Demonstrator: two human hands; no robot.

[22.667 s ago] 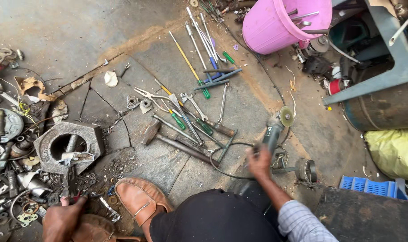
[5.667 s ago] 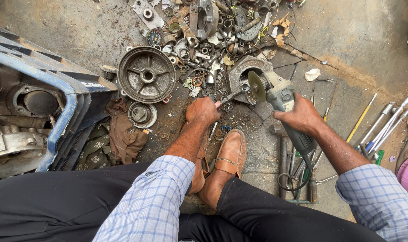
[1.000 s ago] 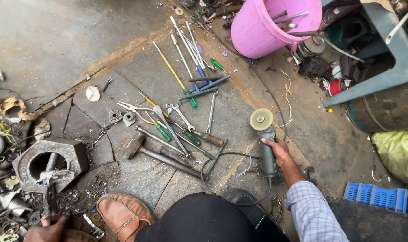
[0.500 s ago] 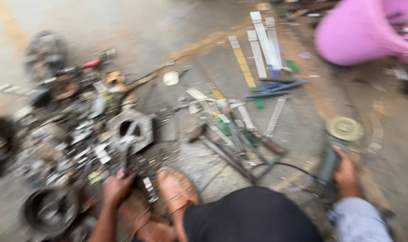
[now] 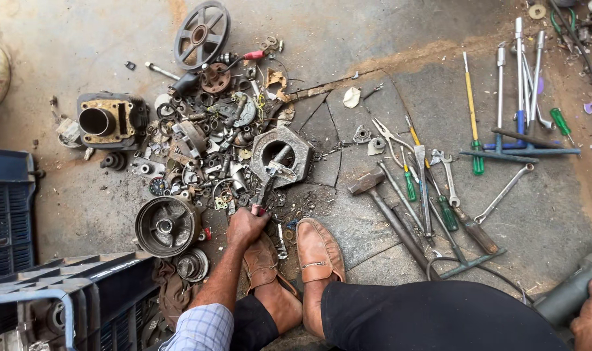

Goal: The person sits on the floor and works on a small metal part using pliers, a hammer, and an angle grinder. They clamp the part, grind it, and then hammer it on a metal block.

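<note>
Cracked concrete floor [image 5: 400, 45] strewn with metal scrap and hand tools. Left hand [image 5: 247, 225] is clenched around locking pliers [image 5: 268, 184] reaching into a hexagonal metal housing [image 5: 281, 153]. Right hand [image 5: 591, 318], at the frame's lower right edge, grips an angle grinder [image 5: 569, 298].

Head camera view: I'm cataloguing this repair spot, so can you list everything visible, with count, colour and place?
Spoked wheel: one, grey, top centre.
Engine cylinder block: one, dark with rusty face, left.
Hexagonal metal housing: one, grey, centre.
Brake drum: one, dark grey, lower left.
Small scrap parts: many, grey and rusty, heaped centre left.
Hammer: one, dark, right of centre.
Green-handled screwdrivers: several, among the tools on the right.
Long socket wrenches: several, silver, top right.
Crates: two, blue, left edge.
Brown shoes: two, bottom centre.
Angle grinder: one, grey, bottom right corner.
Left hand: grips a tool handle at the housing.
Right hand: holds the grinder.
</note>
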